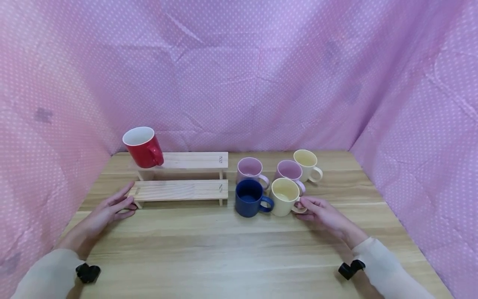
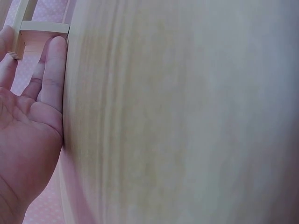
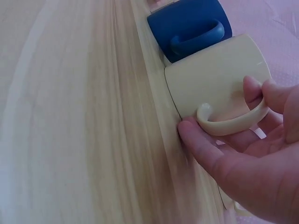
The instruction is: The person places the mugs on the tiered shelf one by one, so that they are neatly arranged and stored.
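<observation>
My right hand [image 1: 321,211] pinches the handle of the front pale yellow mug [image 1: 282,198], thumb and fingers about the loop. In the right wrist view this mug [image 3: 212,77] stands upright beside the dark blue mug [image 3: 194,28]. At the left, my left hand [image 1: 112,209] touches the left end of the lower wooden shelf [image 1: 179,190], its fingers fairly straight. The left wrist view shows that hand [image 2: 32,121] lying by the shelf's end and leg [image 2: 44,28]. A red mug [image 1: 143,151] with a white inside stands on the left of the upper wooden shelf [image 1: 190,160].
Behind the front mugs stand two pink mugs, one on the left [image 1: 249,168] and one on the right [image 1: 289,169], plus another pale yellow mug [image 1: 306,162]. The wooden table [image 1: 224,257] extends toward me. Pink dotted cloth [image 1: 261,83] hangs around three sides.
</observation>
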`<state>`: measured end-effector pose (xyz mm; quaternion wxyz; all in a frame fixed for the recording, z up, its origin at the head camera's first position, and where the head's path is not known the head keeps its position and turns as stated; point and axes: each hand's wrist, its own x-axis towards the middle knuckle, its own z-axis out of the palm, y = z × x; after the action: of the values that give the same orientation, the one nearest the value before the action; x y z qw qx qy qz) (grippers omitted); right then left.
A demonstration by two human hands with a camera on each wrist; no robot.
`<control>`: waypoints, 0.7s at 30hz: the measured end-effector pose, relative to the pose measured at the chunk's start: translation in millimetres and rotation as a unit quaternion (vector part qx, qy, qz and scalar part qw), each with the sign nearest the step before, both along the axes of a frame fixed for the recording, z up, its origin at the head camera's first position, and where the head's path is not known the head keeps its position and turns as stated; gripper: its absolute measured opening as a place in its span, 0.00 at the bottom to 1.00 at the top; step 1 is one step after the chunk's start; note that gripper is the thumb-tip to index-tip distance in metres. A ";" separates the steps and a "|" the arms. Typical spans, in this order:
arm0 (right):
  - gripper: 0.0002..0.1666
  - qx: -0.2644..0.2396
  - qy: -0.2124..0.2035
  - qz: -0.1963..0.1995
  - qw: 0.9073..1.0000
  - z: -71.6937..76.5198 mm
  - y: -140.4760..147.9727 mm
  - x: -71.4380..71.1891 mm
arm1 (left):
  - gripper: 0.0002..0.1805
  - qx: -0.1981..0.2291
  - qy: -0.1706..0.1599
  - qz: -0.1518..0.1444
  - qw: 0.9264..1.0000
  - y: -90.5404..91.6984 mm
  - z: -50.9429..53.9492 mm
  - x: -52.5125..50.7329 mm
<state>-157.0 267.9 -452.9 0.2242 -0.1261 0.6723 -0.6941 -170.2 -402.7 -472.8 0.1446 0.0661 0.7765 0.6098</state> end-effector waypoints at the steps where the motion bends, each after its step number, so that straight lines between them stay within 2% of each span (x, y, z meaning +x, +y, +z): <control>1: 0.20 -0.006 -0.001 0.000 1.000 0.6 0.1 -0.6 | 0.36 0.000 -0.001 0.001 1.000 0.9 -0.1 0.0; 9: 0.20 -0.003 -0.016 -0.002 1.000 15.2 2.6 -5.0 | 0.36 0.003 0.005 0.007 1.000 6.3 -1.8 -0.9; 17: 0.18 -0.036 0.015 0.004 0.999 43.3 3.8 -3.0 | 0.37 0.003 0.000 0.015 1.000 8.0 -2.2 -4.6; 21: 0.18 -0.050 0.022 0.012 0.998 52.4 -0.1 -0.2 | 0.38 -0.007 -0.013 0.016 1.000 2.3 -0.2 1.3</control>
<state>-157.2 267.7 -400.5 0.2110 -0.1605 0.6403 -0.7209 -169.0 -400.4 -473.0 0.1451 0.0444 0.7794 0.6078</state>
